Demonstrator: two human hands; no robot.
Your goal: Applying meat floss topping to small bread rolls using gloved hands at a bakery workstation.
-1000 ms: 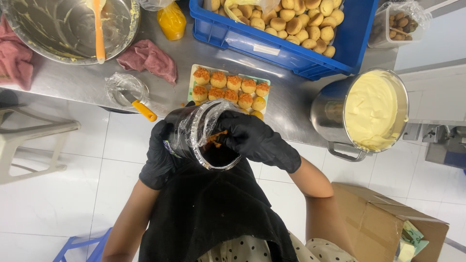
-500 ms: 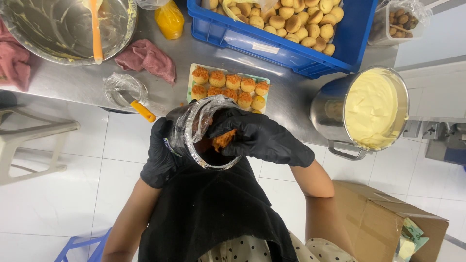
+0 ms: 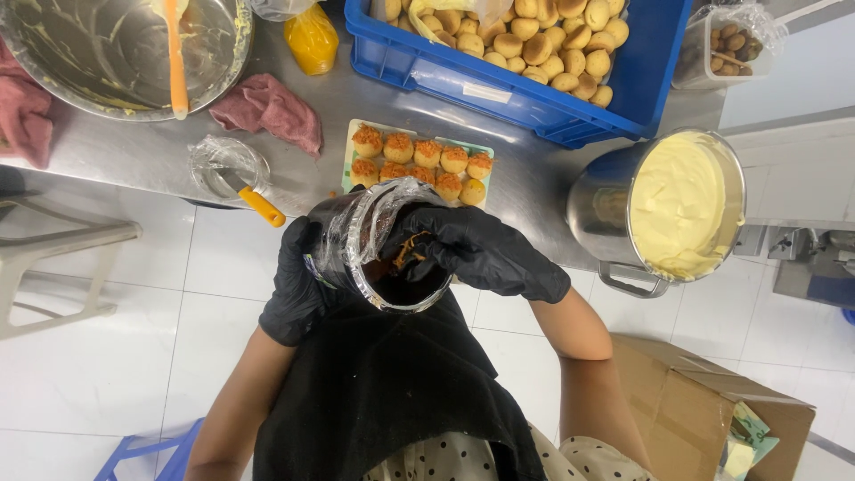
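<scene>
The left hand (image 3: 298, 289) is gripping the side of a round metal tub (image 3: 378, 245) wrapped in clear film, its fingers curled tight around the wall and tilting the open mouth up toward the body. The right hand (image 3: 485, 254) is reaching over the rim, and its fingers (image 3: 427, 245) are pinching narrowly on a small tuft of orange-brown shreds (image 3: 410, 252), now sitting lower and looser than half a second ago, when a fuller clump was showing between them; a second ago only a few strands were peeking out. So the pinch is being reworked inside the tub rather than carried away, and the portion looks unsettled. Just beyond the fingertips, on the steel desk (image 3: 534, 178), a pale green tray (image 3: 349, 147) is holding small round pastries (image 3: 427, 153), most already topped with orange shreds. Farther past the fingers a blue crate (image 3: 499, 76) is holding plain pastries, and to the right of the right hand a steel pot (image 3: 592, 200) is full of pale yellow cream.
</scene>
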